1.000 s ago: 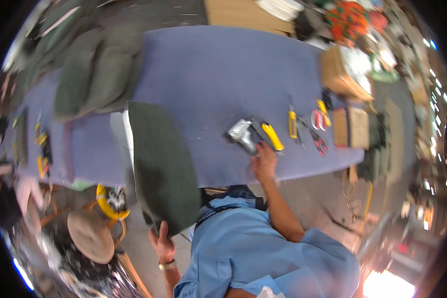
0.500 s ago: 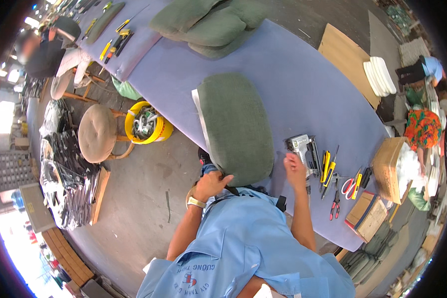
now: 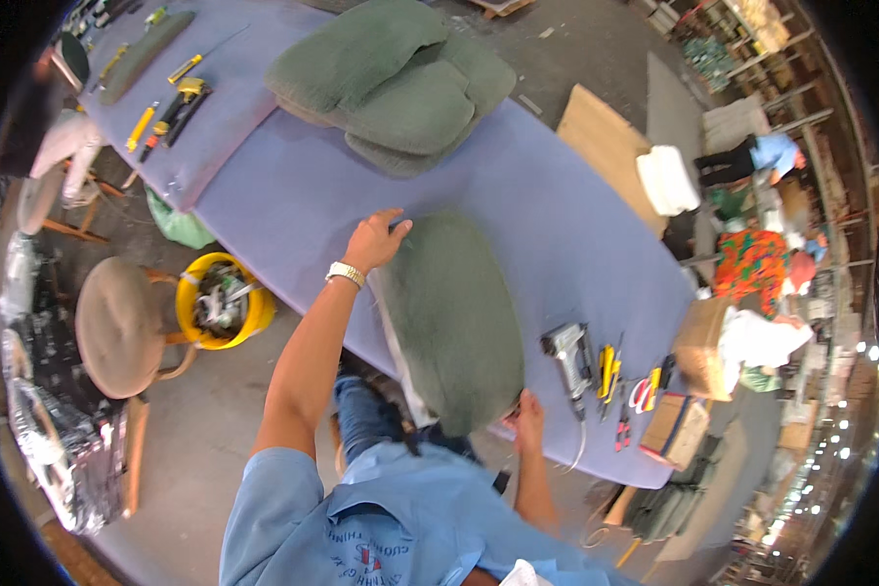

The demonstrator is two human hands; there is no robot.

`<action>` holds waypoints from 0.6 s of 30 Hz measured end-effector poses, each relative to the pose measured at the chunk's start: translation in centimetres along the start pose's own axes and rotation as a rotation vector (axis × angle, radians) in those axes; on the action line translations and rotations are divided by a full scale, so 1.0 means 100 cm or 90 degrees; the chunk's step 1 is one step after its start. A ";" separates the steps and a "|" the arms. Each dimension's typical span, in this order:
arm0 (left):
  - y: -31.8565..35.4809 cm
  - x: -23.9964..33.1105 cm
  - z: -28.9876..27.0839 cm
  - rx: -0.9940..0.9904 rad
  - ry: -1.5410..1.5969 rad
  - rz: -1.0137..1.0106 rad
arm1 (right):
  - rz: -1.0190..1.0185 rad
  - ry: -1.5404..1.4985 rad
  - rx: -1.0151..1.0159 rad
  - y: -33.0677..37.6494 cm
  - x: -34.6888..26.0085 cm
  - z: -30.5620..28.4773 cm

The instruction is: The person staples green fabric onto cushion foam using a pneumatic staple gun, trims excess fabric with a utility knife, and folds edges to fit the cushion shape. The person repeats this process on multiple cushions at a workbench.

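Observation:
A dark green fabric cushion [image 3: 454,317] with a pale strip along its left edge lies on the blue-grey covered table, its near end overhanging the table's edge. At its far left corner is my left hand [image 3: 373,242], fingers stretched out and thumb apart. My right hand [image 3: 527,422] has its fingers closed round the cushion's near right corner; the fingertips are partly hidden. Right of the cushion lies a staple gun [image 3: 566,356] with a hose. Beside it are yellow-handled tools [image 3: 607,369], red-handled pliers [image 3: 623,432] and scissors [image 3: 645,393].
More green cushions [image 3: 391,88] are piled at the table's far side. A cardboard box [image 3: 703,347] and a small carton [image 3: 676,430] stand at right. Left of the table are a yellow bucket [image 3: 257,317] and a round padded stool [image 3: 117,327]. Other people are farther off.
My left hand has gone from the cushion's near left side to its far corner. My right hand has moved from near the staple gun onto the cushion's near right corner. The view has shifted.

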State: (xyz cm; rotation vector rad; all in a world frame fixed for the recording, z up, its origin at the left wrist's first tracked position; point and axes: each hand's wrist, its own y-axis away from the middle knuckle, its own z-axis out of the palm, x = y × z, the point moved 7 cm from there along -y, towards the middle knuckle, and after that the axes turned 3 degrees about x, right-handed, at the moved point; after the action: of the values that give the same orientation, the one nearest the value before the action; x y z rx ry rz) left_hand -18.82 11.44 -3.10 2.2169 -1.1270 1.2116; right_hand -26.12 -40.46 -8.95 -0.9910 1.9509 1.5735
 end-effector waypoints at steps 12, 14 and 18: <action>0.183 -0.060 -0.119 0.144 0.004 -0.283 | -0.556 0.386 0.034 0.003 -0.299 0.082; 0.240 -0.088 -0.089 0.127 0.024 -0.354 | -0.712 0.491 0.019 0.006 -0.325 0.146; 0.266 -0.106 -0.042 0.129 0.214 -0.393 | -0.758 0.305 -0.235 0.024 -0.286 0.237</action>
State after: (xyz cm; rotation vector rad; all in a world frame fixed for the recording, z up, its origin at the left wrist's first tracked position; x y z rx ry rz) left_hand -45.36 2.84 -10.90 2.1428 -0.1668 1.3706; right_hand -11.80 -10.13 7.20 -2.2519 0.8312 0.9861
